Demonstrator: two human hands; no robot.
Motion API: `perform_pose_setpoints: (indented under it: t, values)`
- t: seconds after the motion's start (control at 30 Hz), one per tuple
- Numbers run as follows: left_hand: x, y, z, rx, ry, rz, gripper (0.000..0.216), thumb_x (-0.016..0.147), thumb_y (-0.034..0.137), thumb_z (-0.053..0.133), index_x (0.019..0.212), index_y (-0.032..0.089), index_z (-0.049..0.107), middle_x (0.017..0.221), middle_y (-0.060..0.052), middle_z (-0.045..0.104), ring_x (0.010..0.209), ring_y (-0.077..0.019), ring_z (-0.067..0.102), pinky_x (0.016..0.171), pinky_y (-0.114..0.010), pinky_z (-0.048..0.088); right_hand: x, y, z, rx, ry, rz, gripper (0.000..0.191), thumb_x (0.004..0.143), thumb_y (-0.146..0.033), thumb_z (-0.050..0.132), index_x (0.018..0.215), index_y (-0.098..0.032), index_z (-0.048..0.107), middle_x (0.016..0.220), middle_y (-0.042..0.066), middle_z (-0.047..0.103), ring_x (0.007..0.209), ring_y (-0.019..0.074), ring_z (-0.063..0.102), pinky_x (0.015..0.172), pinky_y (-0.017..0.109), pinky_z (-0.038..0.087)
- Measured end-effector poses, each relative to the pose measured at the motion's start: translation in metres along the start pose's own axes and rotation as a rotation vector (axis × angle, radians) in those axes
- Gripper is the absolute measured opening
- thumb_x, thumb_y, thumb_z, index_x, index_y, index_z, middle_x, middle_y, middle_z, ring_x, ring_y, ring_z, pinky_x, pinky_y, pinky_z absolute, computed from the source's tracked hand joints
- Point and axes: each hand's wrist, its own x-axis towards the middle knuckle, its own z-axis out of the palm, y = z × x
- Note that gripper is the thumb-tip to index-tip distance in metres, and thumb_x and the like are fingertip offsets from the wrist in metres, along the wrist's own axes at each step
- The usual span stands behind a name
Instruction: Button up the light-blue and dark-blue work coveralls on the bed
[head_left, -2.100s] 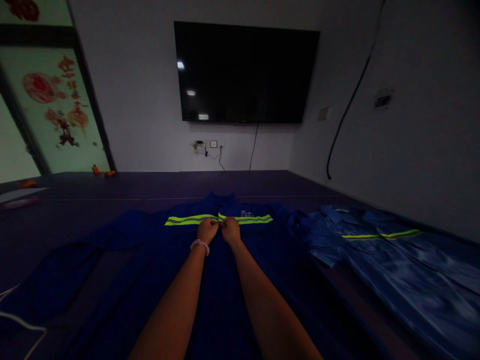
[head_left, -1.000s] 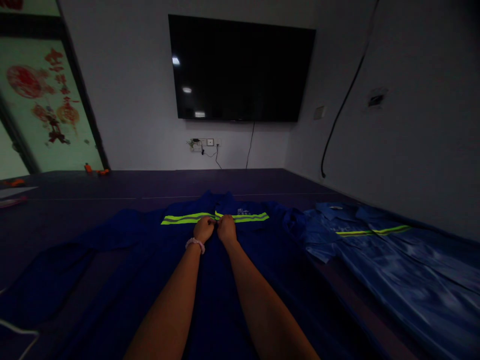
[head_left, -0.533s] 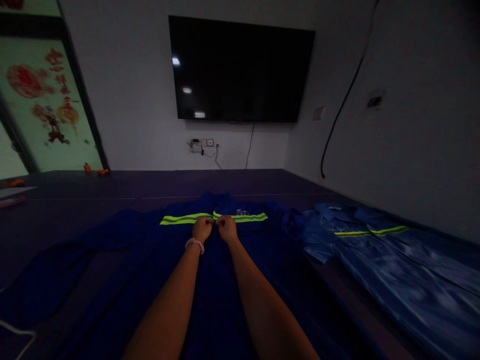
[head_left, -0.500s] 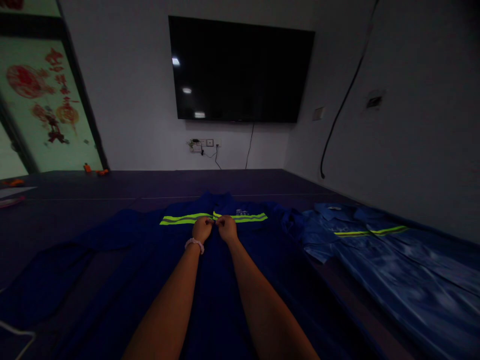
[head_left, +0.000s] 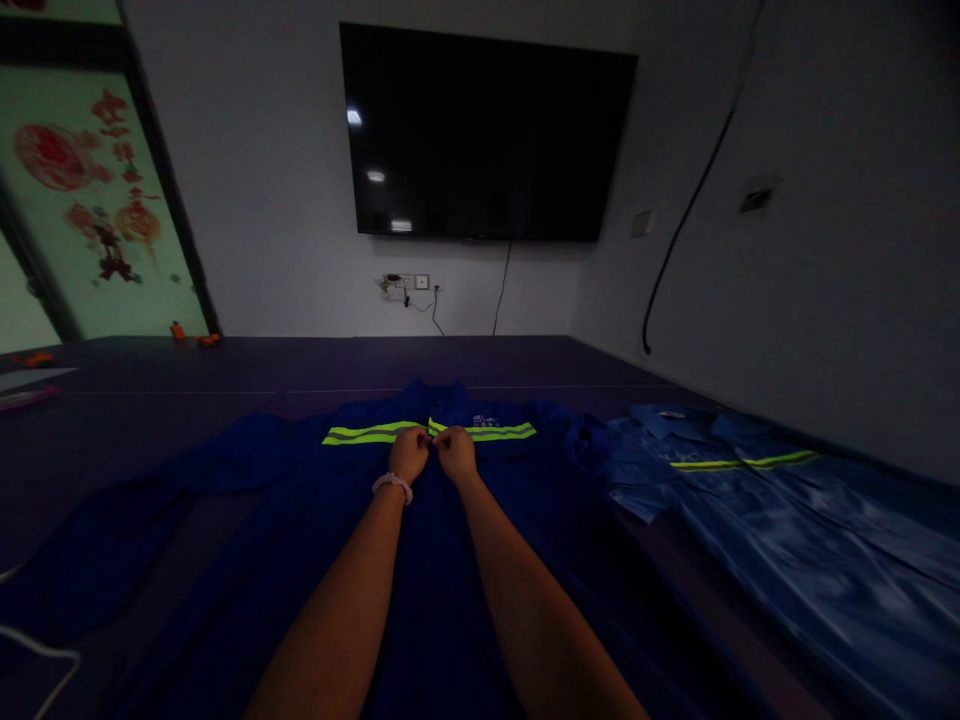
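Note:
A dark blue work jacket (head_left: pixel 315 500) with a yellow-green reflective band lies spread flat on the dark table (head_left: pixel 300 365), front up. My left hand (head_left: pixel 409 453), with a pale bracelet at the wrist, and my right hand (head_left: pixel 457 452) sit side by side at the jacket's centre front, just below the band. Both hands are closed in a pinch on the front opening of the jacket. What lies between the fingertips is too small and dark to make out.
A second, lighter blue jacket (head_left: pixel 757 510) lies to the right along the wall. A large black screen (head_left: pixel 484 135) hangs on the far wall above a socket with cables (head_left: pixel 409 287). A white cord (head_left: pixel 37 660) crosses the lower left corner. Small items (head_left: pixel 26 385) sit at the table's far left.
My hands have stayed together at the jacket's centre front, shifting only slightly. The view has tilted a little.

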Motion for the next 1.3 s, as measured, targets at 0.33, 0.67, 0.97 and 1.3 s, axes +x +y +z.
perform_pose_setpoints:
  t: [0.33, 0.67, 0.97, 1.3]
  values:
    - [-0.003, 0.005, -0.002, 0.001, 0.01, 0.03, 0.013, 0.075, 0.01, 0.051, 0.071, 0.015, 0.062, 0.07, -0.003, 0.062, 0.07, -0.0136, 0.056, 0.067, -0.024, 0.04, 0.0, 0.0, 0.0, 0.04, 0.021, 0.008, 0.014, 0.07, -0.005, 0.055, 0.065, -0.014, 0.066, 0.075, 0.007, 0.066, 0.076, 0.0165, 0.06, 0.072, 0.025, 0.043]
    - [0.002, -0.004, 0.002, -0.089, 0.019, -0.067, 0.015, 0.077, 0.014, 0.049, 0.073, 0.015, 0.063, 0.075, -0.003, 0.066, 0.073, -0.0136, 0.059, 0.066, -0.023, 0.042, -0.001, -0.001, -0.001, 0.118, 0.018, 0.006, 0.015, 0.069, -0.004, 0.057, 0.069, -0.016, 0.067, 0.08, 0.005, 0.066, 0.075, 0.0149, 0.06, 0.07, 0.024, 0.045]
    - [0.006, -0.008, 0.005, -0.113, 0.004, -0.1, 0.015, 0.077, 0.015, 0.05, 0.071, 0.015, 0.064, 0.074, -0.002, 0.066, 0.07, -0.0127, 0.059, 0.065, -0.023, 0.042, -0.001, 0.002, 0.0, 0.154, 0.029, 0.024, 0.011, 0.07, -0.008, 0.058, 0.07, -0.015, 0.067, 0.076, 0.005, 0.066, 0.074, 0.0163, 0.061, 0.07, 0.026, 0.047]
    - [0.007, -0.01, 0.007, -0.102, -0.014, -0.104, 0.016, 0.078, 0.016, 0.048, 0.071, 0.016, 0.062, 0.073, -0.001, 0.064, 0.071, -0.013, 0.059, 0.064, -0.022, 0.042, 0.0, 0.007, 0.002, 0.181, 0.027, 0.024, 0.014, 0.067, -0.006, 0.058, 0.072, -0.015, 0.066, 0.08, 0.005, 0.067, 0.074, 0.0157, 0.063, 0.071, 0.026, 0.048]
